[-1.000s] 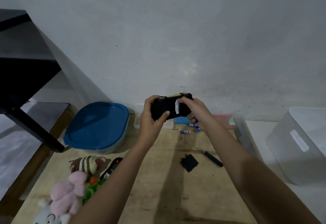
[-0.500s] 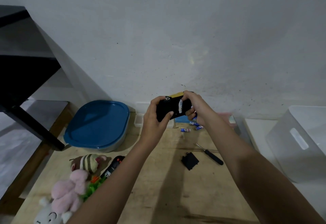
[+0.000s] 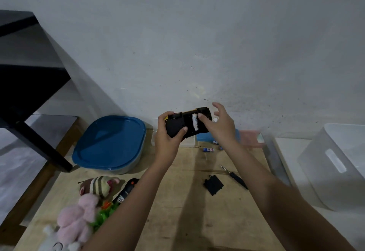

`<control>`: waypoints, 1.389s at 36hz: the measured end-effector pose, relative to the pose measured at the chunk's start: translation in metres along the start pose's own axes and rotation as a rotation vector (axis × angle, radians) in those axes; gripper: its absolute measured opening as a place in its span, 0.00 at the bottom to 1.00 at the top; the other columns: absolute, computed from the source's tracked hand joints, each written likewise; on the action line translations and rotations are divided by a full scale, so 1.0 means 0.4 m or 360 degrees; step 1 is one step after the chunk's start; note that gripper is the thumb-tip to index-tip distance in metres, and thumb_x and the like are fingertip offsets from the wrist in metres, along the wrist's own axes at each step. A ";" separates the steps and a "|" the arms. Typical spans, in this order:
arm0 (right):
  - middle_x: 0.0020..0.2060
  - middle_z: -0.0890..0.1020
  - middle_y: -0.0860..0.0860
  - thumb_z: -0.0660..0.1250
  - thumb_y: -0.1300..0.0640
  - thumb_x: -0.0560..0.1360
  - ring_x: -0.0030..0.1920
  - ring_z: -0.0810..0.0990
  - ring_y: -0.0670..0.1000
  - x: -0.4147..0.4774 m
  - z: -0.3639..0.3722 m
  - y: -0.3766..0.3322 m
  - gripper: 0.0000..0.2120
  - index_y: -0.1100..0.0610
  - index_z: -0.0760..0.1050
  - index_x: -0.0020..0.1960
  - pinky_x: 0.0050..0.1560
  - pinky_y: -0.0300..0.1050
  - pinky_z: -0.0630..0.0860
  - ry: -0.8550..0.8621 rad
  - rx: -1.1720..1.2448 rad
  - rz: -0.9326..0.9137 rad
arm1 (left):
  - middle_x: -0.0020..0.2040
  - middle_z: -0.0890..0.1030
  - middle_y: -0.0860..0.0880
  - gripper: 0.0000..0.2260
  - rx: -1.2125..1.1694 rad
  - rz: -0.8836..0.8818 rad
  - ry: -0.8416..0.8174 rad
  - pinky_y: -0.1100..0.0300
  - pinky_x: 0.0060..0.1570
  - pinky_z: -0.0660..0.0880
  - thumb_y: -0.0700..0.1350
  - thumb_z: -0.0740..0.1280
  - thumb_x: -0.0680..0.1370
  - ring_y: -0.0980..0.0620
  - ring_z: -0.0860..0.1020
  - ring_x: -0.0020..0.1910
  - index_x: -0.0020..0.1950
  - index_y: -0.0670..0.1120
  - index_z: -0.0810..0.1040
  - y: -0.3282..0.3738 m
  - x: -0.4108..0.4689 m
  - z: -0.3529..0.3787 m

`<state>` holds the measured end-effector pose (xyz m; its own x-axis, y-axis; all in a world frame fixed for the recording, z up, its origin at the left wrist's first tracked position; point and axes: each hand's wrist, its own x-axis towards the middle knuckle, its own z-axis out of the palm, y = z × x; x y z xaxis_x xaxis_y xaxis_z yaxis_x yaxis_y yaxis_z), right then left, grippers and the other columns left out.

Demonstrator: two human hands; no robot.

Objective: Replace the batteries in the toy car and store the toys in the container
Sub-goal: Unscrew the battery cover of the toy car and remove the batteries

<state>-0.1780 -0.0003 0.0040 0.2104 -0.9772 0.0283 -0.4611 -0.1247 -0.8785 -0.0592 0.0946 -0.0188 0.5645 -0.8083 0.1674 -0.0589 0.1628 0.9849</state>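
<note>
Black shelf leg stood at far left, beside the wooden table. Plush toys sat in the near-left corner: a pink one and a striped one just behind it, with a black remote lying beside them. Container with its blue lid on sat at the back left of the table. Left hand gripped the toy car, fingers curled round its left end, thumb on the underside. The car was held in the air above the back of the table, bottom facing the camera, battery bay uncovered, a white battery seated in it. Right hand was loose, fingers spread past the car's right end, thumb tip touching that battery. Loose batteries lay on the table below the right wrist. The black battery cover lay nearer the camera, a screwdriver just right of it. White bin stood off the table at far right.
</note>
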 end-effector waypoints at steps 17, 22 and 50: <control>0.54 0.74 0.50 0.67 0.52 0.75 0.31 0.70 0.46 -0.024 0.013 0.015 0.20 0.47 0.71 0.66 0.28 0.31 0.61 -0.0126 -0.0809 -0.0972 | 0.52 0.74 0.53 0.20 -0.0134 -0.0086 -0.0024 0.54 0.42 0.81 0.33 0.69 0.74 0.54 0.77 0.49 0.60 0.50 0.67 0.020 0.009 -0.047; 0.52 0.76 0.50 0.70 0.53 0.72 0.30 0.69 0.45 -0.029 0.021 0.020 0.18 0.50 0.76 0.61 0.28 0.29 0.61 -0.0098 -0.0688 -0.0993 | 0.51 0.75 0.54 0.20 -0.0107 -0.0069 0.0007 0.54 0.41 0.82 0.34 0.69 0.74 0.56 0.78 0.49 0.60 0.49 0.68 0.019 -0.005 -0.049; 0.45 0.79 0.47 0.69 0.58 0.73 0.50 0.78 0.47 0.007 -0.004 0.031 0.05 0.53 0.77 0.49 0.46 0.42 0.77 -0.0185 0.0315 -0.0223 | 0.55 0.73 0.51 0.20 -0.0162 -0.0247 -0.0352 0.53 0.44 0.81 0.34 0.67 0.75 0.53 0.78 0.51 0.63 0.47 0.66 0.022 -0.004 -0.038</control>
<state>-0.1846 -0.0050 -0.0060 0.3631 -0.9251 0.1110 -0.2456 -0.2099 -0.9464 -0.0481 0.1058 -0.0110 0.3665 -0.9299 0.0319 0.1034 0.0747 0.9918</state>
